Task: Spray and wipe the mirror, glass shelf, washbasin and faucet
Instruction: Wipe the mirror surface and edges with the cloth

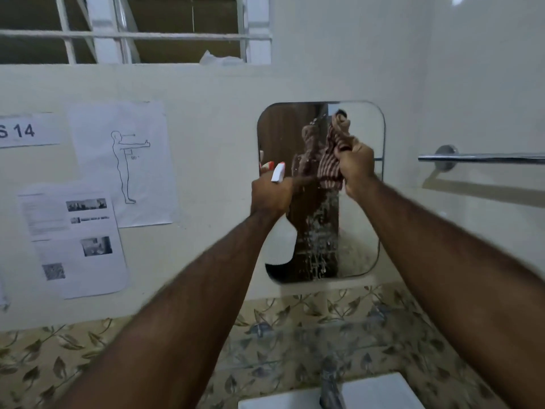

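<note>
A rounded-corner mirror hangs on the cream wall, streaked with wet spray drops down its middle. My right hand grips a bunched red-and-white checked cloth and holds it against the upper part of the mirror. My left hand is closed around a spray bottle whose white nozzle with a red tip points at the mirror's left edge. Below, a glass shelf runs across the patterned tiles. The metal faucet rises from the white washbasin at the bottom edge.
A chrome towel bar sticks out from the wall to the right of the mirror. Printed paper sheets are taped to the wall on the left. A barred window sits above.
</note>
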